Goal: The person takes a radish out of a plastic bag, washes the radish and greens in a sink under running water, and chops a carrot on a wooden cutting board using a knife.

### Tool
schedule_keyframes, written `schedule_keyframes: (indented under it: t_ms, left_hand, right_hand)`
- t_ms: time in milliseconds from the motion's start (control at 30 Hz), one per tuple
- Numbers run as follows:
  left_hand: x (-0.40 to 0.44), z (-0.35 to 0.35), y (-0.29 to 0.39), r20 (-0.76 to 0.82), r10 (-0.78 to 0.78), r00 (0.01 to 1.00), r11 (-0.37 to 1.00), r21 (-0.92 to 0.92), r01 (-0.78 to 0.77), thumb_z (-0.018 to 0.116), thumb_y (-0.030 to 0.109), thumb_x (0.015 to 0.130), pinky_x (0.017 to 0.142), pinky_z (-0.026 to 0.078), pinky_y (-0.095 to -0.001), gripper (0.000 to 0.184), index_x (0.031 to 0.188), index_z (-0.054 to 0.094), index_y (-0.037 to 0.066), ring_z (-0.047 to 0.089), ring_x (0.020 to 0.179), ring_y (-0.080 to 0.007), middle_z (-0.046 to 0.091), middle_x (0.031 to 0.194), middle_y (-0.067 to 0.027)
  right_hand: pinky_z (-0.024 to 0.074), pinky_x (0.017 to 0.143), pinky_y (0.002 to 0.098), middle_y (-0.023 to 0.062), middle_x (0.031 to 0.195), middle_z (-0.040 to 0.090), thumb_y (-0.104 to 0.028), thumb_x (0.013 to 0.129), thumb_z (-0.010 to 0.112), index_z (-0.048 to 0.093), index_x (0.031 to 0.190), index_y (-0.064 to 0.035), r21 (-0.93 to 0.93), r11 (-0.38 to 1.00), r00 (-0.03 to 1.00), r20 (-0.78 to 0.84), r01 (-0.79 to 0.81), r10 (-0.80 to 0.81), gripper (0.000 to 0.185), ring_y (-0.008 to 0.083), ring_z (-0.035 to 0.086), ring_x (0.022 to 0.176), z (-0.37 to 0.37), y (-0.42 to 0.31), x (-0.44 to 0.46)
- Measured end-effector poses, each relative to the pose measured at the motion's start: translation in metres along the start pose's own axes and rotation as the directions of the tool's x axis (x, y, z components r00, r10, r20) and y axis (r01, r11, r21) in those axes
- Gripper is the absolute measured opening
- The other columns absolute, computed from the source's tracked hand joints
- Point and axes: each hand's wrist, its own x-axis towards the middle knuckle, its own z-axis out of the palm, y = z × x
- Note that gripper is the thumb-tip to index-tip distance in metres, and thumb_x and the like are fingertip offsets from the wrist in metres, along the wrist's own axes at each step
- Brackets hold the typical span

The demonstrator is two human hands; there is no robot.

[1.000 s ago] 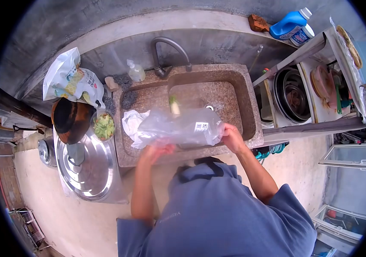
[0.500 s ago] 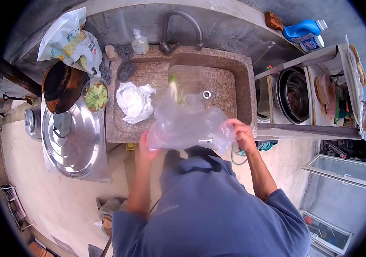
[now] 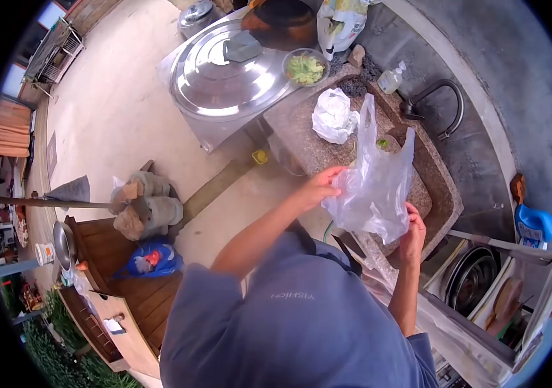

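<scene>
A translucent plastic bag (image 3: 376, 187) with two loop handles is stretched between my hands over the front of the stone sink (image 3: 441, 178). My left hand (image 3: 323, 187) is closed on the bag's left side, thumb and fingers pinching the film. At its lower right, my right hand (image 3: 413, 227) grips the bag between thumb and fingers. A crumpled white plastic bag (image 3: 334, 116) lies on the sink's ledge beyond my left hand. Some green vegetable (image 3: 386, 142) shows in the basin behind the bag, mostly hidden.
A bowl of chopped greens (image 3: 305, 67) stands beside a large metal lid (image 3: 230, 74). The faucet (image 3: 447, 90) and a soap bottle (image 3: 391, 79) are behind the sink. A shelf with dark pans (image 3: 473, 278) is at right, a wooden table (image 3: 104, 239) at lower left.
My view has turned left, bringing the wooden table and yard into sight. The bag, spread sideways before, now has its handles pointing away from me; both hands still hold it.
</scene>
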Motion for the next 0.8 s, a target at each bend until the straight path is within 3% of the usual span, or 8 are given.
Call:
schedule_keyframes:
  t_ms: [33, 67, 200, 300, 367, 533, 667, 800]
  left_hand:
    - [0.002, -0.009, -0.020, -0.094, 0.012, 0.995, 0.998, 0.061, -0.006, 0.062, -0.010, 0.079, 0.106, 0.041, -0.0340, 0.075, 0.148, 0.038, 0.005, 0.049, 0.129, -0.0184, 0.051, 0.141, -0.0067]
    - [-0.010, 0.000, -0.026, -0.176, 0.037, 0.984, 0.965, 0.260, 0.010, 0.058, -0.011, 0.078, 0.105, 0.042, -0.0335, 0.071, 0.146, 0.040, 0.003, 0.048, 0.130, -0.0171, 0.052, 0.139, -0.0060]
    - [-0.080, 0.031, -0.032, -0.119, 0.327, 0.938, 0.907, 0.319, -0.275, 0.055, -0.011, 0.080, 0.106, 0.040, -0.0324, 0.063, 0.142, 0.046, 0.002, 0.046, 0.131, -0.0159, 0.052, 0.139, -0.0065]
    - [-0.137, 0.028, -0.029, -0.273, 0.408, 0.871, 0.863, 0.427, -0.270, 0.054, -0.015, 0.079, 0.103, 0.044, -0.0337, 0.057, 0.134, 0.052, 0.001, 0.055, 0.123, -0.0173, 0.059, 0.130, -0.0080]
    - [-0.177, 0.035, -0.014, -0.338, 0.447, 0.828, 0.858, 0.424, -0.291, 0.053, -0.016, 0.078, 0.099, 0.048, -0.0339, 0.051, 0.125, 0.058, 0.000, 0.062, 0.113, -0.0182, 0.066, 0.118, -0.0090]
    - [-0.279, 0.042, 0.033, -0.420, 0.702, 0.574, 0.664, 0.679, -0.315, 0.054, -0.017, 0.077, 0.092, 0.050, -0.0320, 0.038, 0.110, 0.064, 0.000, 0.066, 0.101, -0.0192, 0.069, 0.108, -0.0121]
    - [-0.340, 0.030, 0.049, -0.436, 0.809, 0.394, 0.573, 0.734, -0.365, 0.065, -0.009, 0.082, 0.088, 0.051, -0.0323, 0.019, 0.097, 0.066, 0.001, 0.066, 0.097, -0.0207, 0.070, 0.104, -0.0148]
    - [-0.388, -0.015, 0.044, -0.411, 0.851, 0.328, 0.519, 0.756, -0.399, 0.068, -0.005, 0.080, 0.082, 0.050, -0.0319, 0.013, 0.082, 0.059, 0.004, 0.064, 0.090, -0.0212, 0.069, 0.100, -0.0158]
  right_hand:
    - [0.0444, 0.093, 0.0333, 0.0175, 0.128, 0.059, -0.009, 0.077, 0.055, 0.056, 0.074, -0.0020, -0.055, 0.973, 0.971, -0.097, -0.226, 0.220, 0.007, 0.0213, 0.059, 0.099, -0.017, 0.024, 0.008]
    - [0.0459, 0.090, 0.0314, 0.0156, 0.119, 0.063, -0.008, 0.074, 0.055, 0.056, 0.074, -0.0027, 0.091, 0.993, 0.996, -0.030, -0.076, 0.079, 0.006, 0.0208, 0.059, 0.096, 0.006, 0.003, -0.003]
    - [0.0478, 0.090, 0.0360, 0.0146, 0.104, 0.065, -0.020, 0.071, 0.056, 0.057, 0.073, -0.0029, 0.276, 0.958, 0.917, 0.398, -0.082, -0.036, 0.017, 0.0249, 0.061, 0.096, 0.012, -0.006, -0.033]
    - [0.0485, 0.091, 0.0408, 0.0129, 0.100, 0.066, -0.035, 0.085, 0.057, 0.064, 0.090, -0.0028, 0.246, 0.833, 0.824, 0.437, -0.495, 0.361, 0.034, 0.0260, 0.063, 0.095, 0.026, 0.015, -0.035]
    - [0.0487, 0.092, 0.0401, 0.0121, 0.102, 0.066, -0.046, 0.095, 0.051, 0.065, 0.106, -0.0018, 0.202, 0.822, 0.771, 0.518, -0.533, 0.372, 0.048, 0.0238, 0.064, 0.096, 0.030, 0.062, -0.022]
    - [0.0465, 0.094, 0.0324, 0.0106, 0.114, 0.063, -0.033, 0.096, 0.062, 0.057, 0.123, 0.0023, -0.430, 0.902, 0.887, 0.404, -0.030, 0.222, 0.045, 0.0183, 0.060, 0.106, 0.134, 0.069, -0.016]
    - [0.0463, 0.092, 0.0326, 0.0113, 0.120, 0.060, -0.034, 0.092, 0.069, 0.048, 0.135, 0.0008, -0.053, 0.980, 0.883, 0.428, -0.191, 0.195, 0.060, 0.0185, 0.057, 0.109, 0.217, 0.056, -0.013]
    - [0.0495, 0.072, 0.0278, 0.0086, 0.115, 0.062, -0.039, 0.092, 0.067, 0.042, 0.139, -0.0012, -0.066, 0.927, 0.797, 0.491, -0.369, 0.352, 0.066, 0.0148, 0.062, 0.085, 0.316, 0.028, -0.012]
